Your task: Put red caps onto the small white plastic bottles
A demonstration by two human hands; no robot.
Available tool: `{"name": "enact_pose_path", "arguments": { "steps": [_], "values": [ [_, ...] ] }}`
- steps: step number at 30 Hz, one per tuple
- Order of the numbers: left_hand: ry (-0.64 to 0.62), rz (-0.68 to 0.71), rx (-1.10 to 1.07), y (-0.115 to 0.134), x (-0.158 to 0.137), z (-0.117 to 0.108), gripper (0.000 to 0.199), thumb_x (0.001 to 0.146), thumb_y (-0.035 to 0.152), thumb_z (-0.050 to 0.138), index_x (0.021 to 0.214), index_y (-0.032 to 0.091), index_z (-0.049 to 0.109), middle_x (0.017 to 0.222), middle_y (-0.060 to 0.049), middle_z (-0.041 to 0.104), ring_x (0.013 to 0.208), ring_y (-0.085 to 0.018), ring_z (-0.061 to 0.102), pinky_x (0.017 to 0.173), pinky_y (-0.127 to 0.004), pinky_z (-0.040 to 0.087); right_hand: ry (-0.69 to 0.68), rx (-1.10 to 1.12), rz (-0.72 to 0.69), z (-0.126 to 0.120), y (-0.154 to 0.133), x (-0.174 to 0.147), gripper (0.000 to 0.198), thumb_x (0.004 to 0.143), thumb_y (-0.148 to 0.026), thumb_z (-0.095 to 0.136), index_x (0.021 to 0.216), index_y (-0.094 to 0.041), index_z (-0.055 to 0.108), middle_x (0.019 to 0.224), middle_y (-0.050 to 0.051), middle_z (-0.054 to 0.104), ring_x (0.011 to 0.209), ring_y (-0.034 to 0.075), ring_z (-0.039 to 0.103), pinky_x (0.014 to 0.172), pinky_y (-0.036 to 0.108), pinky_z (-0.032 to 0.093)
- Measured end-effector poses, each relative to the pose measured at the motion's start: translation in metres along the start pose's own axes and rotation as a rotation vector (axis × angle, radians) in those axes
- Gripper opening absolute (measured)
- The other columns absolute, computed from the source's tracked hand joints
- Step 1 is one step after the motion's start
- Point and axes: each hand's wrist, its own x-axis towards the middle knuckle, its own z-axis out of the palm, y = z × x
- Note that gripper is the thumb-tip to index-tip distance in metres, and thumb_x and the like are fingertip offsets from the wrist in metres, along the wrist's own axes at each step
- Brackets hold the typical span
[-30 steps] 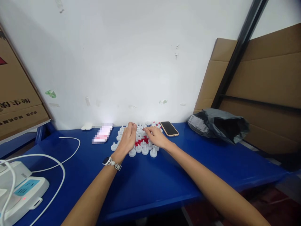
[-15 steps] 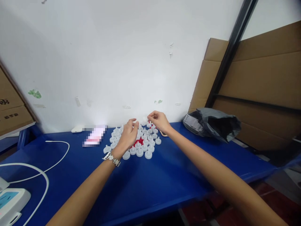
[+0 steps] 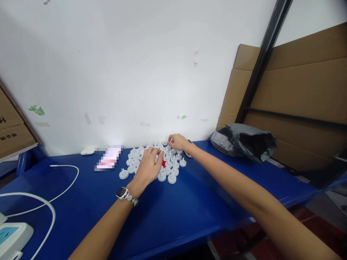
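Many white plastic caps with narrow spouts stand close together on the blue tabletop. A small heap of red pieces shows among them, partly covered by my left hand. That hand reaches low over the caps, palm down, its fingers bent and thumb close by; its fingertips are hard to see. At the far right side of the group, my right hand has thumb and fingers drawn together in a pinch just above the caps. Whatever lies between those fingertips is too small to tell.
A phone with a lit, blurred screen and a small white case lie to the left. White cable and a power strip are nearer. A grey plastic bag rests right, by cardboard. Behind rises a white wall.
My left hand has come down onto the middle of the caps, covering most of the red pieces. My right hand has lowered slightly toward the caps at the back.
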Motion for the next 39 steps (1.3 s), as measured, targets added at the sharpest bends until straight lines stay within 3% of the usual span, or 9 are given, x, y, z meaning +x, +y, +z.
{"name": "enact_pose_path", "arguments": {
  "steps": [5,11,13,16,19,23,27,33,39],
  "values": [
    [0.003,-0.007,0.009,0.001,-0.001,-0.002,0.033,0.098,0.04,0.033,0.086,0.02,0.056,0.094,-0.007,0.057,0.097,-0.025,0.05,0.091,-0.042,0.04,-0.028,-0.188,-0.03,-0.008,-0.002,-0.026,0.032,0.084,-0.039,0.056,0.093,-0.011,0.068,0.094,0.018,0.071,0.099,0.03,0.06,0.091,0.04,0.037],
    [-0.013,-0.037,-0.012,-0.002,-0.001,-0.008,0.034,0.098,0.042,0.032,0.089,0.021,0.057,0.096,-0.006,0.058,0.099,-0.024,0.051,0.093,-0.042,0.04,0.022,-0.195,-0.041,-0.022,-0.007,-0.037,0.029,0.089,-0.03,0.046,0.084,-0.011,0.067,0.089,0.018,0.069,0.093,0.027,0.059,0.089,0.037,0.035],
    [0.01,-0.041,-0.037,0.0,-0.002,-0.011,0.032,0.098,0.042,0.034,0.094,0.021,0.057,0.1,-0.006,0.058,0.101,-0.024,0.051,0.094,-0.041,0.04,0.145,-0.038,0.006,-0.027,-0.014,-0.045,0.028,0.088,-0.03,0.043,0.076,-0.013,0.063,0.077,0.012,0.066,0.079,0.022,0.058,0.077,0.032,0.037],
    [0.037,-0.064,-0.123,0.007,-0.003,-0.015,0.031,0.097,0.045,0.036,0.11,0.022,0.053,0.107,-0.006,0.058,0.097,-0.021,0.055,0.089,-0.037,0.042,0.278,0.422,0.038,-0.025,-0.038,-0.059,0.031,0.088,-0.031,0.04,0.062,-0.018,0.05,0.057,0.0,0.049,0.057,0.013,0.045,0.058,0.026,0.031],
    [0.03,-0.095,-0.231,0.015,-0.006,-0.018,0.033,0.099,0.046,0.032,0.115,0.022,0.048,0.096,-0.003,0.061,0.08,-0.017,0.057,0.076,-0.032,0.044,0.245,0.847,-0.05,-0.01,-0.069,-0.069,0.035,0.088,-0.037,0.039,0.057,-0.019,0.041,0.053,-0.005,0.036,0.053,0.01,0.036,0.053,0.024,0.028],
    [0.101,-0.159,-0.293,0.02,-0.01,-0.015,0.03,0.1,0.045,0.026,0.1,0.022,0.046,0.078,0.001,0.058,0.071,-0.016,0.058,0.067,-0.028,0.041,0.2,1.036,-0.116,0.008,-0.095,-0.079,0.038,0.091,-0.042,0.039,0.061,-0.019,0.043,0.055,-0.005,0.038,0.054,0.01,0.036,0.054,0.024,0.03],
    [0.13,-0.144,-0.233,0.024,-0.01,-0.009,0.027,0.101,0.041,0.024,0.093,0.023,0.042,0.073,0.002,0.054,0.065,-0.016,0.056,0.062,-0.027,0.037,0.249,1.023,-0.124,0.011,-0.099,-0.087,0.037,0.094,-0.043,0.036,0.068,-0.019,0.044,0.061,-0.004,0.045,0.06,0.012,0.042,0.058,0.025,0.033],
    [0.166,-0.086,0.109,0.016,-0.003,-0.023,0.018,0.098,0.034,0.033,0.09,0.022,0.044,0.064,0.002,0.046,0.059,-0.017,0.049,0.057,-0.029,0.029,0.408,0.8,0.039,0.001,-0.084,-0.093,0.039,0.096,-0.04,0.033,0.063,-0.02,0.037,0.054,-0.004,0.039,0.054,0.012,0.039,0.054,0.026,0.026],
    [0.067,-0.188,-0.103,-0.004,-0.004,-0.03,0.032,0.101,0.044,0.022,0.089,0.022,0.043,0.062,0.004,0.046,0.057,-0.015,0.05,0.059,-0.028,0.034,0.253,0.352,-0.085,0.008,-0.071,-0.086,0.038,0.097,-0.034,0.035,0.065,-0.019,0.05,0.064,0.003,0.054,0.072,0.017,0.049,0.069,0.028,0.031]
  ]
}}
